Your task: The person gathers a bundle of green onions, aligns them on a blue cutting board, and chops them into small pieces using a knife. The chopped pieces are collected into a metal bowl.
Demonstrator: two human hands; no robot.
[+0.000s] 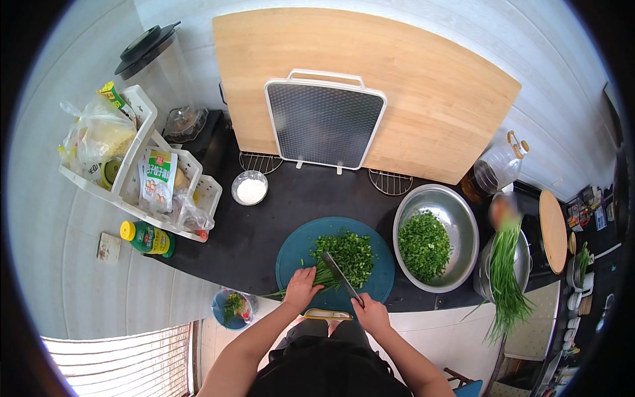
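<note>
My right hand (372,314) is closed round the handle of a kitchen knife (340,272), whose blade points away and to the left over a round teal cutting board (291,248). Beside the blade, my left hand (301,289) presses a small bundle of long green chives (324,276) against the board. Finely cut chives (350,255) are heaped behind and to the right of the knife. To the right, a wide steel bowl (467,231) contains more chopped chives (423,246).
Whole chives (506,278) hang over a metal pot (522,255) at the right edge. A glass bowl of white powder (251,191), a green bottle (149,239) and a white rack (126,175) stand left. Large wooden (423,92) and grey boards (327,122) lean behind. A bin (231,309) sits below.
</note>
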